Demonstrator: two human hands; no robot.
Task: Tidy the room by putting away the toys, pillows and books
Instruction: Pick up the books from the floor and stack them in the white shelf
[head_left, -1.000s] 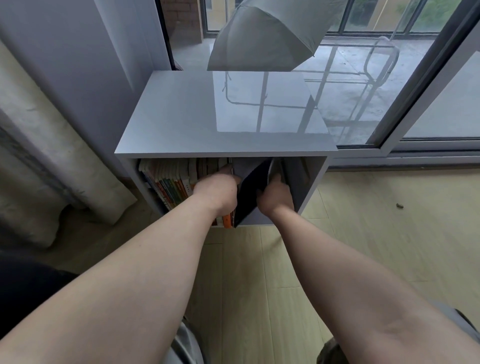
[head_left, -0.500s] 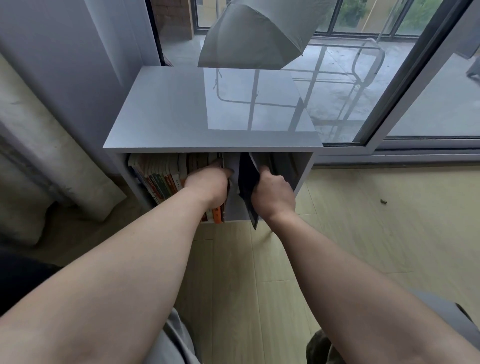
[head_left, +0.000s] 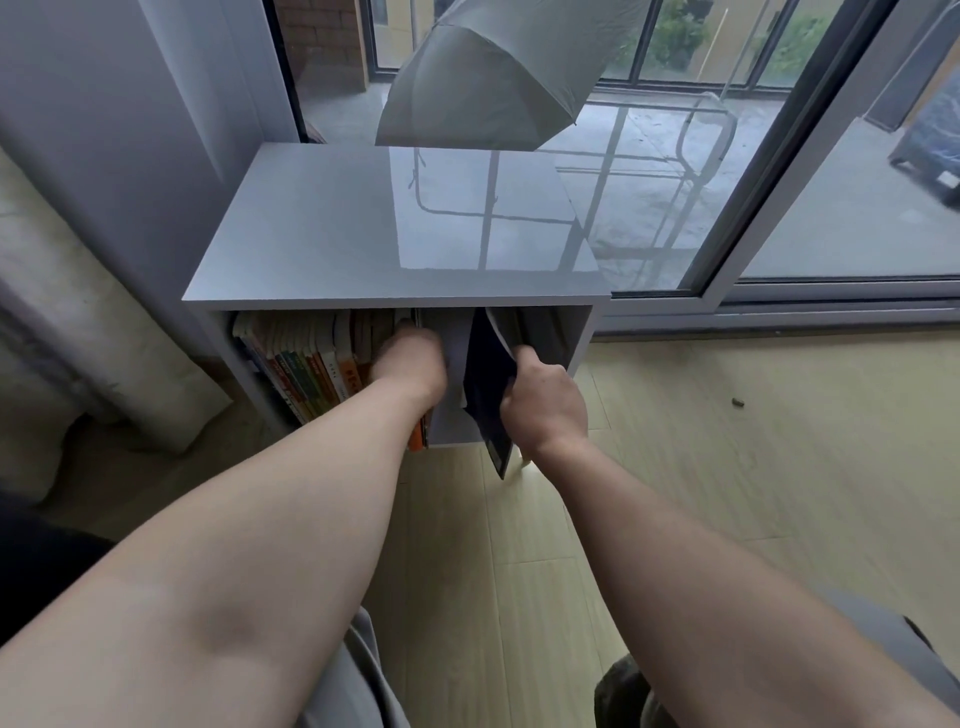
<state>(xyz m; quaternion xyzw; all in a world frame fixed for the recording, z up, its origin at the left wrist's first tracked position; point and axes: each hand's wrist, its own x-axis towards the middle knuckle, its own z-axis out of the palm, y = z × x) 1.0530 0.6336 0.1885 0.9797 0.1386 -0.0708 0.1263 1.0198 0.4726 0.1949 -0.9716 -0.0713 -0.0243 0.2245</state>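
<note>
Step in hand, as I read it: shelving the dark book (head_left: 488, 384) into the bookcase (head_left: 363, 234). Not seated yet.

Grip, right hand (head_left: 545, 410): fingers and thumb wrapped round the book's near edge, firm hold. The book is tilted. Its top corner is in under the top panel, toward the right wall. Its bottom corner hangs out past the front edge, over the floor (head_left: 467, 545).

Grip, left hand (head_left: 410, 364): against the right end of the row of books (head_left: 306, 364), which fills the left part of the compartment. Fingers are hidden inside past the knuckles, so I can't tell if they press flat or hook a spine. It looks like it's holding the row back to keep a slot open. A gap shows between the row and the dark book.

To do it well:
- Square the book upright before pushing. Tilted like this, the top corner likely jams on the panel underside.
- Bring the bottom corner in over the front edge, then slide straight back.
- Leave the left hand on the row until the book sits beside it, or the row probably leans into the slot.
- The cover looks floppy. Push from the spine, not a corner, or it may buckle.
- Release on the right only once the spine is flush with the others.

The open umbrella (head_left: 483, 78) beyond the glass is not involved.
</note>
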